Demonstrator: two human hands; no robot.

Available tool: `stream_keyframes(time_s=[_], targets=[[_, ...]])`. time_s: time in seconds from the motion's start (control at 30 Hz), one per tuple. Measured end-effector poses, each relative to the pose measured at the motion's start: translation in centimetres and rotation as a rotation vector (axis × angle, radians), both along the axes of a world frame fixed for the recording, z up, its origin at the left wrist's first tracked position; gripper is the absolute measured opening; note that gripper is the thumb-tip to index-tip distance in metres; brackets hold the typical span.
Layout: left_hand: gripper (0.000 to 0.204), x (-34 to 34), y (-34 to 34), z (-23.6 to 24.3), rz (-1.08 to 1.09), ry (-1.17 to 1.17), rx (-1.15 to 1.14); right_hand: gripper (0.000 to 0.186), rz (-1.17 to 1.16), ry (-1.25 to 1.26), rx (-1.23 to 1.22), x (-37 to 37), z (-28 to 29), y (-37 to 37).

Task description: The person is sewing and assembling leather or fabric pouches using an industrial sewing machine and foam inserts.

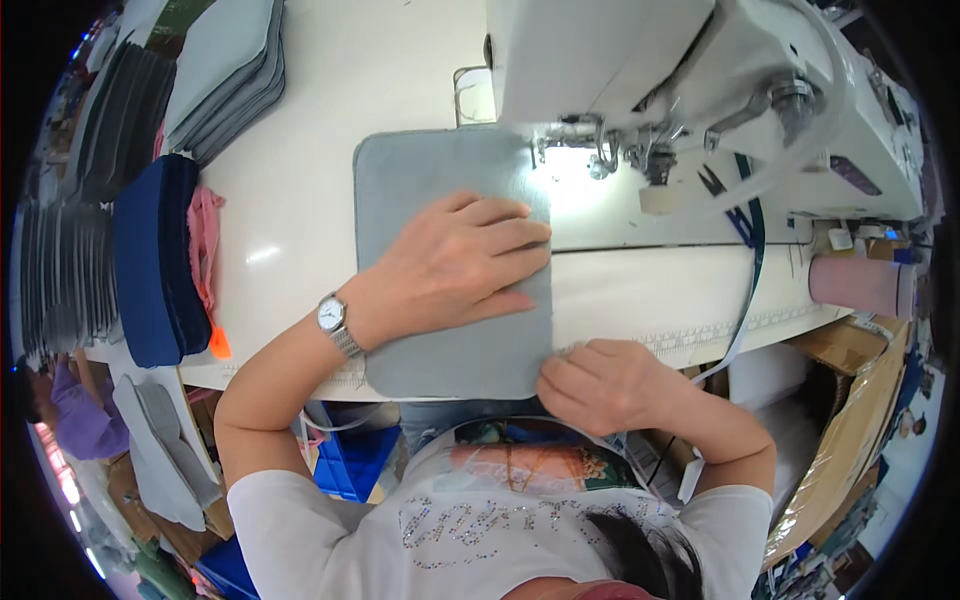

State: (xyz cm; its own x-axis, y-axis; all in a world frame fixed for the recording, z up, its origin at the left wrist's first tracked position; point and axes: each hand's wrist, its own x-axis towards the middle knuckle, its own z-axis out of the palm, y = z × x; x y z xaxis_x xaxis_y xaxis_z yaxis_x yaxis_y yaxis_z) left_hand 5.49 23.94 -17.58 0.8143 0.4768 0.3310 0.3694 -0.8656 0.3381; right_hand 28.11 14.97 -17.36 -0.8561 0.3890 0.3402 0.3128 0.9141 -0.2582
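A grey rectangular fabric panel (pixel 450 355) with rounded corners lies on the white sewing table (pixel 290 280). My left hand (pixel 455 262) rests on top of it with the fingers spread toward its right edge. At the panel's near right corner, my right hand (pixel 605 385) is closed, its fingertips pinching the edge. The far right edge of the panel reaches the lit needle area of the white sewing machine (pixel 600 60). Whether the presser foot touches the fabric is hard to see in the glare.
Grey fabric panels (pixel 225 75) and navy pieces (pixel 152 260) are stacked on the left beside a pink cloth (pixel 203 240). To the right lie dark scissors (pixel 735 205), a hanging tape (pixel 752 270) and a pink cup (pixel 860 285). A cardboard box (pixel 835 440) stands below.
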Motion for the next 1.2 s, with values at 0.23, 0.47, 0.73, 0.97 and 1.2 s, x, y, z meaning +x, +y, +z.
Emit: stream_keyframes(time_s=[0.23,0.47,0.73,0.97,1.2], targets=[[0.037,0.3,1.0,0.1,0.041,0.055,-0.052,0.010,-0.008,0.045,0.063,0.4,-0.6,1.7],[0.030,0.6,0.4,-1.0,0.009,-0.008,0.001,0.009,-0.047,0.042,0.095,0.9,-0.6,4.4],[0.021,-0.2,1.3,-1.7,-0.014,-0.050,0.034,0.009,-0.080,0.059,0.126,0.7,-1.8,7.2],[0.010,-0.7,2.6,-1.4,0.020,-0.131,0.025,0.020,-0.096,-0.142,0.002,0.6,-2.3,8.6],[0.031,0.5,2.6,-0.1,0.072,0.073,-0.129,0.019,-0.284,-0.035,-0.001,0.5,-1.9,7.7]])
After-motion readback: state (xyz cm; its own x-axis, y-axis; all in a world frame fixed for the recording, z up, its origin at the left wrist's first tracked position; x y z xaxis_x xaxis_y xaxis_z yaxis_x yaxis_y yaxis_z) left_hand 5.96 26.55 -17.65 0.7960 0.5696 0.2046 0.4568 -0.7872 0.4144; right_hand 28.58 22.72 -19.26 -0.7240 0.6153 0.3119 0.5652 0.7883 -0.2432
